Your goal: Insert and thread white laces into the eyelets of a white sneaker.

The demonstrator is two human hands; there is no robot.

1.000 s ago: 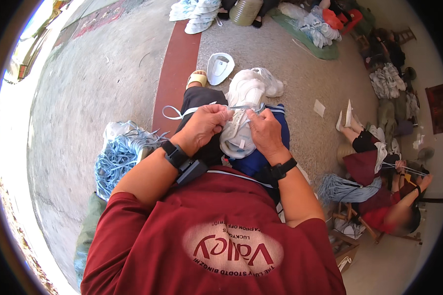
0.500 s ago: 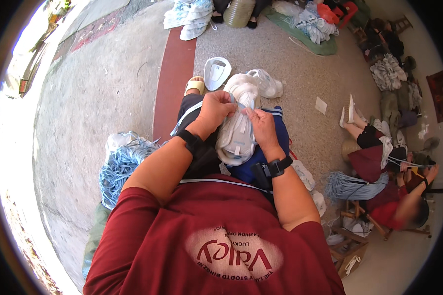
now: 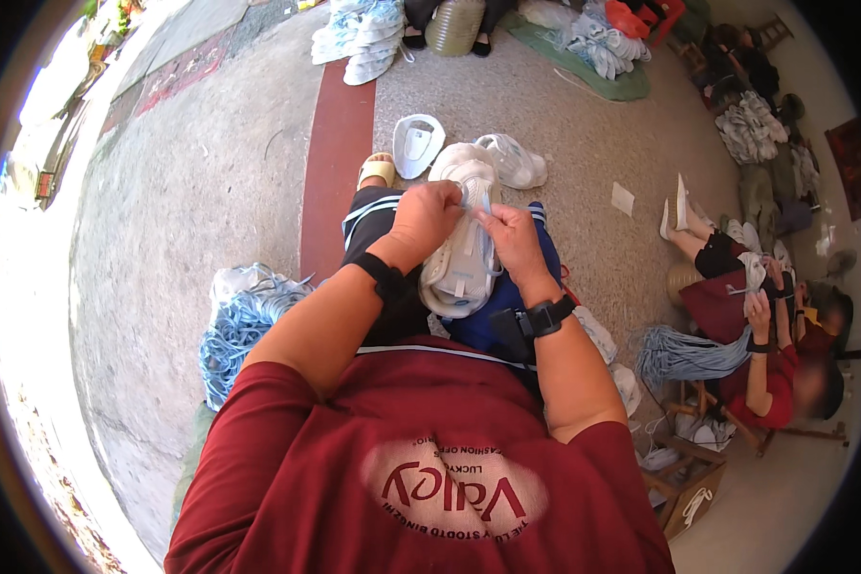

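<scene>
A white shoe upper [image 3: 461, 277] with pale blue trim lies across my lap, its rounded toe end pointing away from me. My left hand [image 3: 421, 220] is closed in a pinch at the shoe's opening, on a light blue shoelace [image 3: 478, 199]. Just to its right, my right hand [image 3: 513, 241] pinches the same lace area between thumb and forefinger. The exact course of the lace between the fingers is too small to follow. Beyond the shoe, another white upper [image 3: 510, 161] rests on the floor, beside a flat white-and-blue shoe piece [image 3: 417, 145].
Beside my left hip sits a heap of light blue laces [image 3: 239, 330]. Stacked uppers [image 3: 359, 43] stand far off, with more on a green cloth [image 3: 617, 88]. At right, a seated co-worker [image 3: 770, 378] handles a white shoe near a hanging lace bundle [image 3: 689, 354] and wooden stool [image 3: 689, 483].
My fingers stay at the shoe's opening, with the left hand turned slightly and brought a little closer to the right. The co-worker at right has shifted their hands toward a white shoe.
</scene>
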